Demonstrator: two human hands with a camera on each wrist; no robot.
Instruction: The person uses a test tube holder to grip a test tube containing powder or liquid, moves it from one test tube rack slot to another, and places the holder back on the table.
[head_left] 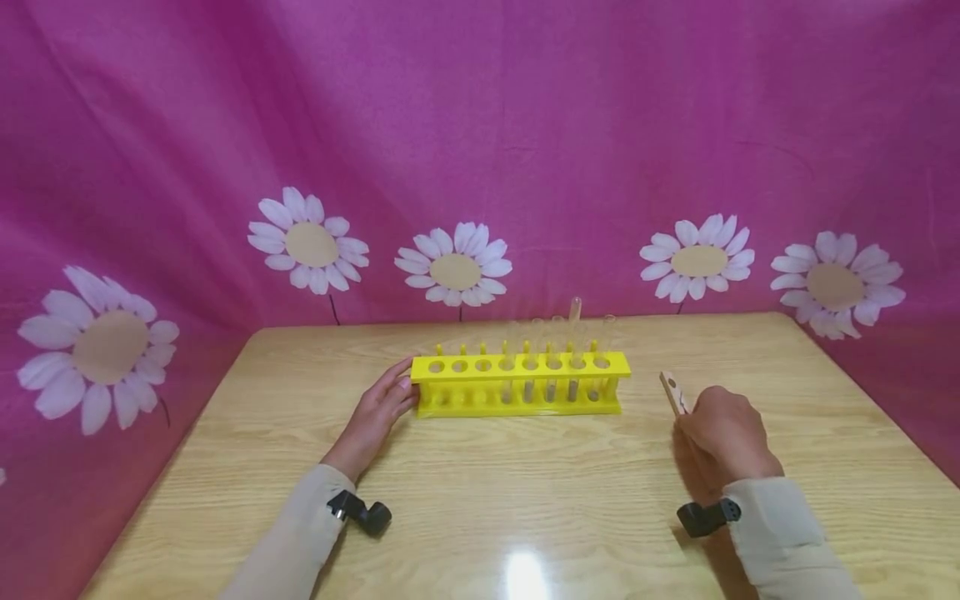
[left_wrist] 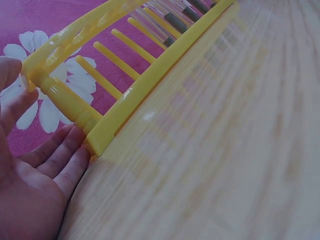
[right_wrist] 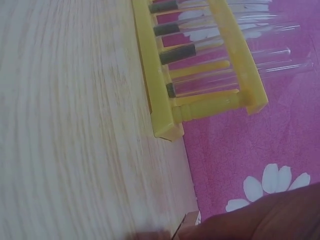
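A yellow test tube rack (head_left: 521, 410) stands on the table, its right-hand holes filled with several clear test tubes (head_left: 575, 310). Dark grey material sits at the bottoms of the tubes, and one tube rises above the others. My left hand (head_left: 378, 412) touches the rack's left end; in the left wrist view its straight fingers (left_wrist: 70, 170) rest against the base and upper plate. To the right of the rack, my right hand (head_left: 727, 429) grips a wooden test tube clamp (head_left: 672, 392) that points forward and left. Only the clamp's tip (right_wrist: 187, 222) shows in the right wrist view.
Light wood-grain table (head_left: 480, 492) lies under both hands. A magenta cloth (head_left: 510, 150) with large white flowers hangs behind and along the sides. Three holes at the rack's left hold no tubes. Beside the rack's left tubes stand yellow drying pegs (left_wrist: 115, 65).
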